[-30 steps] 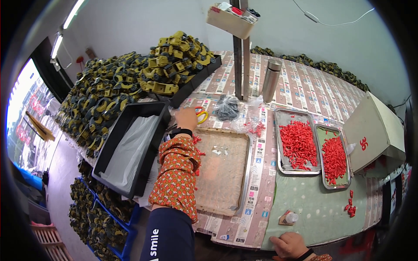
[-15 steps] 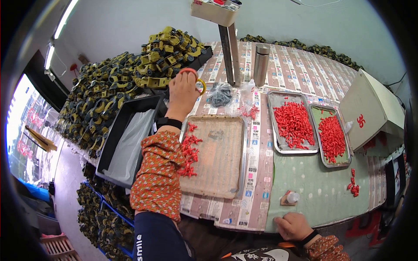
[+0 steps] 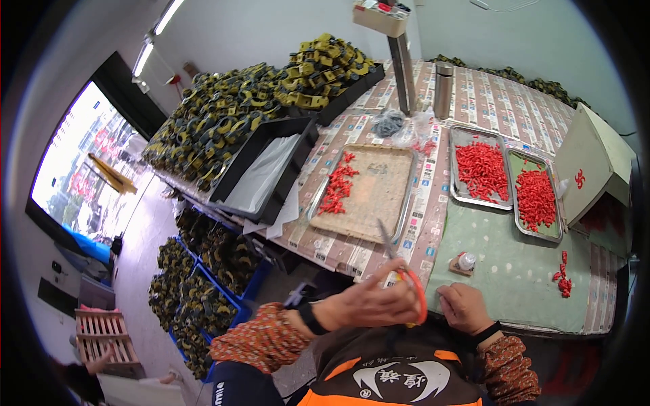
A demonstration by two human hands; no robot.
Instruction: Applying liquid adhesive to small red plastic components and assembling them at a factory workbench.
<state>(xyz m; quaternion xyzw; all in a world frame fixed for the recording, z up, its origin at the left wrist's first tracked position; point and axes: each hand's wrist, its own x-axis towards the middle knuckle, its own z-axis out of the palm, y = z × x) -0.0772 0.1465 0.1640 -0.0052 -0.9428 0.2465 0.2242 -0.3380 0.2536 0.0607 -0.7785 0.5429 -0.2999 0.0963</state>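
Observation:
A pair of scissors (image 3: 415,291) with red and yellow handles is in my left hand (image 3: 372,302), in front of my apron. Its blades point up and away, over the near edge of the table. My right hand (image 3: 465,308) rests curled on the front edge of the green mat (image 3: 497,287); the inside of its fingers is hidden. Just beyond it stands a small clear bottle with a white top (image 3: 466,261). Small red parts (image 3: 336,186) lie along the left side of a worn tray (image 3: 376,193) ahead of my left hand.
Two metal trays of red parts (image 3: 482,169) (image 3: 535,197) stand at the right, near a white box (image 3: 596,166). A black bin (image 3: 298,152) and piled green toy vehicles (image 3: 230,115) are at the left. Blue crates (image 3: 247,291) sit below. A person's hand (image 3: 101,358) shows lower left.
My left hand has come back from the far side of the tray toward my body, bringing the scissors. The view has turned left. My right hand stays at the mat's edge.

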